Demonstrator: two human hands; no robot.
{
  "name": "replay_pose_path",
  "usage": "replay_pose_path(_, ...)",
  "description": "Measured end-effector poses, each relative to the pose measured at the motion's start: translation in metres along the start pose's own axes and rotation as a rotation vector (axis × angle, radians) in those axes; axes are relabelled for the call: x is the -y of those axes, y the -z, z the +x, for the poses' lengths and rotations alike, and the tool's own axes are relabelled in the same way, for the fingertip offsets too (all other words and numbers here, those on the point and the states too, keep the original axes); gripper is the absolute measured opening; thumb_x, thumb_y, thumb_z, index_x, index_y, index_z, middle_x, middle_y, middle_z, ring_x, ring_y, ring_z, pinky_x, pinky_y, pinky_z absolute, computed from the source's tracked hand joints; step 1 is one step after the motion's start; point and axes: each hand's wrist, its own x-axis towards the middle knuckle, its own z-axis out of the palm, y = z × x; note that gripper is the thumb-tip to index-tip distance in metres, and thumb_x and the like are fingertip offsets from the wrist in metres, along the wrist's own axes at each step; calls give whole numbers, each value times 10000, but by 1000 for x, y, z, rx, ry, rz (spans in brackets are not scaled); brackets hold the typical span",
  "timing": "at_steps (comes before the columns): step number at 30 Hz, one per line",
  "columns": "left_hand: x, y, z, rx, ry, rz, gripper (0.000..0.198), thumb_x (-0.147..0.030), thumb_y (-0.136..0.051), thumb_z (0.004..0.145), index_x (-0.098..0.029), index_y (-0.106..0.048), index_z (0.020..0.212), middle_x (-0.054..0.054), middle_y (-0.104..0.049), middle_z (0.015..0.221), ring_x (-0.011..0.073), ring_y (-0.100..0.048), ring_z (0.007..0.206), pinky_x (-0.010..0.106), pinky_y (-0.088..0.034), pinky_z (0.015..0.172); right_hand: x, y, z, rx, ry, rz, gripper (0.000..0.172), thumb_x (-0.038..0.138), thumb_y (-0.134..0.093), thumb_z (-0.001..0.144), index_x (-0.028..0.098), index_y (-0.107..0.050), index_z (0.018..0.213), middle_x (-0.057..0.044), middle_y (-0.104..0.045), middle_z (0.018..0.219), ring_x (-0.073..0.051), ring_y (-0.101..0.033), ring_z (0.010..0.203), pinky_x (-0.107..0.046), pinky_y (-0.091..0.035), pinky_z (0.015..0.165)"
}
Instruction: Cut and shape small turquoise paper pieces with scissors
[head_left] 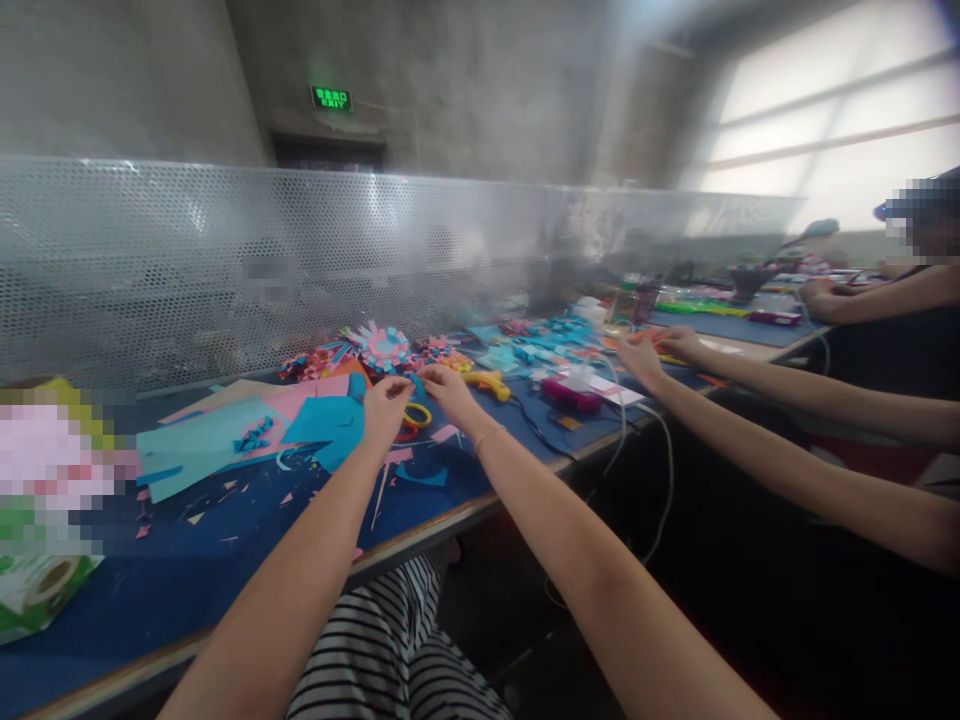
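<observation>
Above the blue work table, my left hand [386,398] and my right hand [448,392] meet with their fingers pinched. A small piece of blue paper [417,384] shows between the fingertips of both; its shape is partly hidden. Just under the hands lie scissors with yellow handles [418,416]. Beside my left hand are a sheet of blue paper [322,420] and light turquoise paper [191,455]. A yellow hot glue gun [491,384] rests to the right of my right hand. Behind the hands sits a pink and blue paper flower [381,346].
Paper scraps and a thin stick [379,495] lie near the table edge [450,515]. Further right stands a magenta box with tissue [571,392]. A co-worker's hands [645,355] hold orange paper. A perforated metal screen [187,270] borders the back. White cables [667,480] hang down.
</observation>
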Motion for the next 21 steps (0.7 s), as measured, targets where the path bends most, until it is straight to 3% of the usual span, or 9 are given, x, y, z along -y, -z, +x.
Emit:
replay_pose_path(4, -3, -1, -2, -14, -73, 41, 139, -275, -595, 641, -156, -613, 710, 45, -635, 754, 158, -584, 717, 291, -462, 712, 0, 0, 0, -1, 1, 9, 175, 267, -607, 611, 172, -562, 751, 49, -516, 615, -52, -402, 505, -205, -322, 506)
replay_pose_path(7, -1, -2, -1, -35, -47, 21, 151, -273, -620, 615, -155, -614, 710, 46, -634, 764, 159, -584, 718, 294, -462, 714, 1, 0, 0, -4, -6, -9, 178, 268, -611, 604, 170, -568, 746, 48, -517, 612, -53, -395, 504, -210, -317, 507)
replay_pose_path(14, 10, -2, 3, -23, 129, -163, 195, -322, -636, 593, -150, -655, 683, 29, -638, 664, 157, -578, 674, 291, -457, 688, 0, -1, 0, -13, 41, -24, 198, 275, -620, 601, 170, -588, 766, 32, -552, 657, -65, -448, 577, -210, -347, 550)
replay_pose_path(21, 5, -4, 4, -88, 370, -433, 226, -280, -741, 430, -136, -664, 586, 9, -597, 533, 120, -529, 554, 283, -440, 628, 4, -1, -1, 31, 81, -89, 172, 255, -612, 608, 166, -587, 753, 13, -584, 702, -91, -517, 663, -251, -410, 671)
